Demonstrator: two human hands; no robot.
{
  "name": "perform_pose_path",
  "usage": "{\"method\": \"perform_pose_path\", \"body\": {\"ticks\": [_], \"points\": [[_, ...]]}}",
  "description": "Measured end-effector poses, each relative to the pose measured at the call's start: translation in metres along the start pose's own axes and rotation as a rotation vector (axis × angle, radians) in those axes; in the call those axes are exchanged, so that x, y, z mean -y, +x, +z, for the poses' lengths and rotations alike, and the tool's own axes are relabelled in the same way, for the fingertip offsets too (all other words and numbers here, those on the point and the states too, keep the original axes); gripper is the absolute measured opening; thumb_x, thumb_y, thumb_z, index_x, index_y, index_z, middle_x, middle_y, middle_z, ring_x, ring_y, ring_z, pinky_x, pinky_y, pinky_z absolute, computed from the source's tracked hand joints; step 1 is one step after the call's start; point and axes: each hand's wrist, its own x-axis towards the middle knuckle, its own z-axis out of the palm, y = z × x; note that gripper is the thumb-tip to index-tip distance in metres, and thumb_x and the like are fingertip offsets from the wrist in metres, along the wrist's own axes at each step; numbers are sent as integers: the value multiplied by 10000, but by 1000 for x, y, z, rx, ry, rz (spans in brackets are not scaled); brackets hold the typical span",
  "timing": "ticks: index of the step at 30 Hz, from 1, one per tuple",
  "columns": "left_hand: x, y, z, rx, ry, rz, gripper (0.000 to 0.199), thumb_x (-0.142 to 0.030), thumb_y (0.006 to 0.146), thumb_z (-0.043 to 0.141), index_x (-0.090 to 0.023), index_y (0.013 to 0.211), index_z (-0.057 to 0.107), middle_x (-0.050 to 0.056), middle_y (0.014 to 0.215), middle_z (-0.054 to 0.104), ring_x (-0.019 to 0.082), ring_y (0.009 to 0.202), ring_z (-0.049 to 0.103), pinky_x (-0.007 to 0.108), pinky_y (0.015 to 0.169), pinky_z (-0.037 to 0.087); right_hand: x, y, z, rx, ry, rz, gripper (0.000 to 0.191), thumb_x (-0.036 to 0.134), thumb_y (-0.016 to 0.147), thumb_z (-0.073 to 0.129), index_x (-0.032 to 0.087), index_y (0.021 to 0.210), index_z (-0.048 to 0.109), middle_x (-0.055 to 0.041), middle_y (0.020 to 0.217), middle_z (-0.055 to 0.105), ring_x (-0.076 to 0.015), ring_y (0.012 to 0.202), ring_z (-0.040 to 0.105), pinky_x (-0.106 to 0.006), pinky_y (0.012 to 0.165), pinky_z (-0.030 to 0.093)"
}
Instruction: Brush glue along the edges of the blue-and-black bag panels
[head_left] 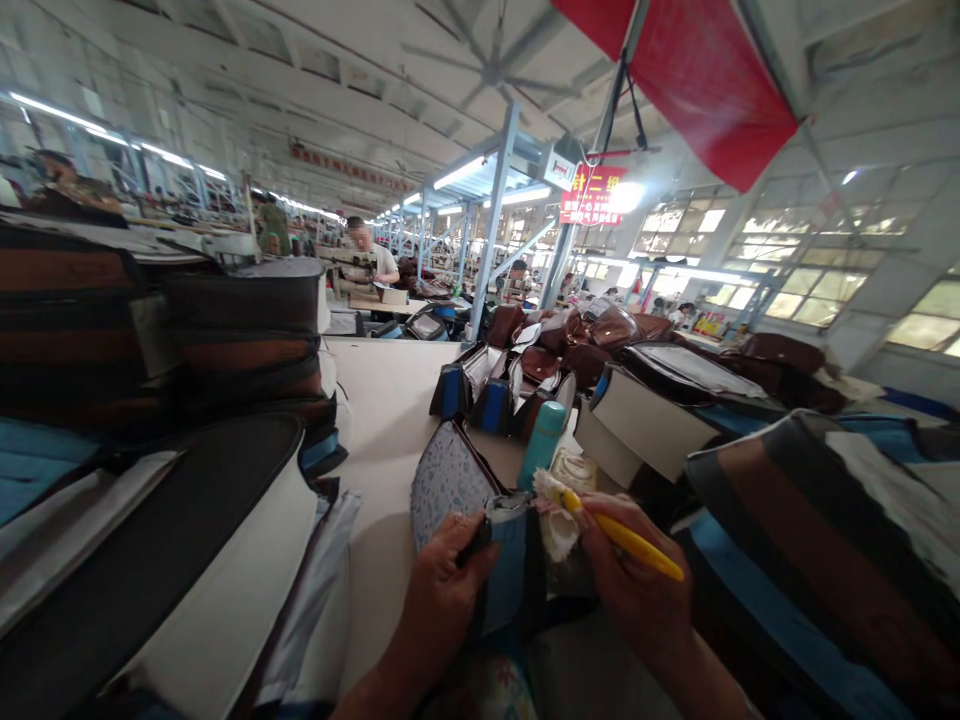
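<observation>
My left hand pinches the edge of a partly made bag with a blue side panel, dark trim and a pale patterned lining. My right hand grips a brush with a yellow handle. Its bristle end, caked whitish, points left, just right of the bag's top edge; whether they touch I cannot tell. Below and behind the brush is a crusted, off-white container, partly hidden by the brush and my right hand. A teal bottle stands behind it.
Large dark bag pieces lie at left, below stacked bags. More bags crowd the right side, and brown and blue ones stand ahead. Part of the pale tabletop shows between. A person works farther back.
</observation>
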Motion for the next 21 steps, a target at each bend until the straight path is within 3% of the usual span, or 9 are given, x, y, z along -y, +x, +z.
{"method": "perform_pose_path", "body": {"ticks": [3,6,11,14,18,21], "points": [[-6,1,2,60,-97,-20,324,-368,902,615,-171,1133,725,66,1022,682,259,983,619,366,928,467,9,-5,7,10,64,1,210,94,915,622,214,1084,654,-37,999,719,-160,974,688,-289,930,555],[-12,1,1,67,-101,-37,324,-378,902,614,-174,1129,722,71,1045,681,268,999,617,369,937,468,5,-9,11,52,97,1,195,110,918,620,212,1080,659,-46,978,724,-181,956,701,-317,906,575],[-10,1,0,52,1,-37,292,-359,876,634,-170,1073,738,83,1053,685,286,1032,599,387,983,437,-3,-4,-1,-88,9,114,147,144,924,640,218,1044,677,-38,959,717,-170,910,714,-294,903,598],[-10,1,5,82,-41,-24,250,-355,889,619,-175,1024,730,69,998,680,263,967,612,368,920,469,11,-6,1,-37,74,87,173,131,927,626,223,1068,665,-42,1006,721,-177,962,706,-310,938,587],[-14,-1,10,55,18,49,204,-311,925,589,-180,1001,726,60,963,667,230,925,618,334,872,492,15,-12,12,36,101,-34,212,94,923,604,198,1102,653,-55,1007,723,-177,981,695,-305,932,576],[-15,-2,10,-21,176,200,190,-253,944,576,-165,1016,728,57,888,642,196,848,618,289,807,512,4,-10,5,-10,22,6,206,97,921,619,200,1095,662,-50,1008,718,-177,1001,691,-310,964,562]]}}
